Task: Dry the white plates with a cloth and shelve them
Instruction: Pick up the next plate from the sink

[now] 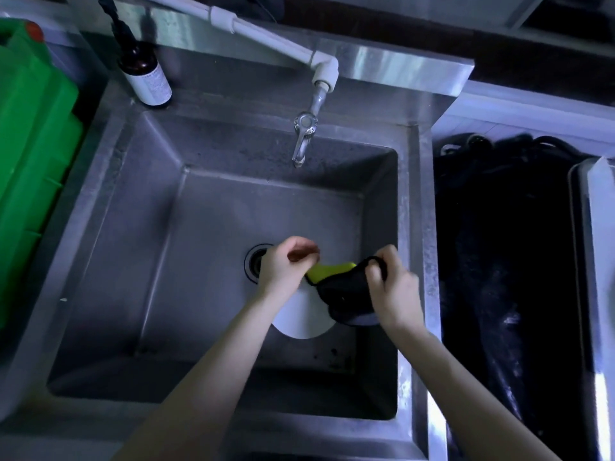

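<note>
Over the steel sink (139, 227) both my hands work a cloth (342, 291) that is dark on one side and yellow-green on the other. My left hand (286, 264) pinches the yellow-green end, and my right hand (389, 284) grips the dark end. Beneath them a white plate (301, 319) shows only its lower curved part; my wrists and the cloth hide the rest. I cannot tell whether the plate rests on the sink floor or is held.
A tap (304, 134) on a white pipe hangs over the back of the sink, and the drain (254, 262) sits left of my left hand. A brown pump bottle (144, 71) stands at the back left, next to a green container (30, 161). A dark basin (506, 294) lies right.
</note>
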The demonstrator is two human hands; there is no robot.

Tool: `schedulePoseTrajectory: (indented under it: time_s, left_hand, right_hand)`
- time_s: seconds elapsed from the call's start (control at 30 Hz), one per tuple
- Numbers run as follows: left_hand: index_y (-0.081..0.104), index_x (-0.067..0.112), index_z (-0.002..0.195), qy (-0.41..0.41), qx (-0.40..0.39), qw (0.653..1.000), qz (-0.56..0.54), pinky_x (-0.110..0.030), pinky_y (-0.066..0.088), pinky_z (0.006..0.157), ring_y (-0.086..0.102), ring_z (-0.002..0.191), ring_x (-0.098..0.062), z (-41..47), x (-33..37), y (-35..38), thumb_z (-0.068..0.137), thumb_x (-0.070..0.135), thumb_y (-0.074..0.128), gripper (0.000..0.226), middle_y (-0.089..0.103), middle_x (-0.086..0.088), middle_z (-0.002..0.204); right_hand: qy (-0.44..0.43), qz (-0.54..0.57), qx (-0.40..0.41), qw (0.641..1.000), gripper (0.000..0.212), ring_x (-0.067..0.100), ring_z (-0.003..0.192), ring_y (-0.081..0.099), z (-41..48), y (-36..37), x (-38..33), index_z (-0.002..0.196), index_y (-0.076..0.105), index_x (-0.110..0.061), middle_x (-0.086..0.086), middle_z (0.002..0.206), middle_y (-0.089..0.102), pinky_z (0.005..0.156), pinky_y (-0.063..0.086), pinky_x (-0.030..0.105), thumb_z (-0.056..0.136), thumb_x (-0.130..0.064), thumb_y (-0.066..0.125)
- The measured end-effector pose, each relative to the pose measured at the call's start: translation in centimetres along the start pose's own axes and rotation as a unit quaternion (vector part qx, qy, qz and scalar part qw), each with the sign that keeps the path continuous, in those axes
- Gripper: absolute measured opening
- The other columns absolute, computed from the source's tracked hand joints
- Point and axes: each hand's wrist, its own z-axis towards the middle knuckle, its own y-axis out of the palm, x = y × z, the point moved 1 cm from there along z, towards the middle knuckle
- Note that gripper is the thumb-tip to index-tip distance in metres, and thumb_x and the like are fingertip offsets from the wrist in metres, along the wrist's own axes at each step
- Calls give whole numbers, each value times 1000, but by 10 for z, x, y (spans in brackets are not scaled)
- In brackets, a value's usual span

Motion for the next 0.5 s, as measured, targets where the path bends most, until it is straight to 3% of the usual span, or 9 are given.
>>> schedulePoseTrajectory:
  time_s: [0.1, 0.17, 0.23, 0.3, 0.4, 0.5]
  left_hand:
    - [67, 37, 82, -42, 21, 998, 31, -29, 54, 89, 70, 85, -9, -4, -27, -13, 82, 1, 77, 38, 72, 17, 84]
    - [65, 38, 84, -74, 23, 996, 53, -18, 51, 87, 69, 90, -8, -10, -45, -22, 84, 3, 75, 36, 71, 16, 88]
    - [66, 37, 87, -103, 28, 992, 73, -3, 44, 74, 67, 90, -7, -16, -64, -28, 85, 6, 74, 32, 72, 13, 91]
    - [69, 28, 98, -124, 19, 988, 93, -1, 41, 69, 66, 89, -10, -20, -84, -31, 86, 7, 74, 24, 73, 6, 97]
    - [67, 16, 119, -138, -7, 980, 141, -20, 45, 80, 62, 96, -18, -19, -110, -30, 88, 7, 73, 33, 69, -3, 111]
    - [61, 13, 132, -130, -4, 971, 203, -29, 42, 86, 57, 109, -27, -9, -134, -27, 85, 7, 72, 48, 62, -10, 122]
  right_hand:
    - [3, -71, 6, 997, 13, 25, 53, 50, -3, -3, 14, 84, 41, -19, 2, 59, 52, 47, 36, 38, 93, -21, 50]
    - [-5, -113, -43, 993, 15, 25, 48, 46, -6, 8, 22, 84, 39, -17, 2, 55, 49, 43, 30, 33, 94, -21, 50]
    - [10, -139, -114, 984, 16, 26, 48, 45, -6, 30, 31, 84, 38, -15, 1, 56, 48, 42, 28, 33, 93, -22, 49]
    - [43, -169, -177, 969, 14, 26, 51, 43, -5, 57, 43, 88, 39, -13, 0, 60, 47, 47, 33, 35, 94, -23, 48]
    - [86, -191, -222, 952, 16, 35, 72, 56, -3, 94, 67, 99, 46, -8, 10, 81, 56, 63, 49, 41, 96, -23, 46]
    - [107, -187, -211, 953, 25, 39, 98, 58, 3, 122, 97, 116, 53, -8, 17, 114, 58, 80, 51, 41, 95, -22, 51]
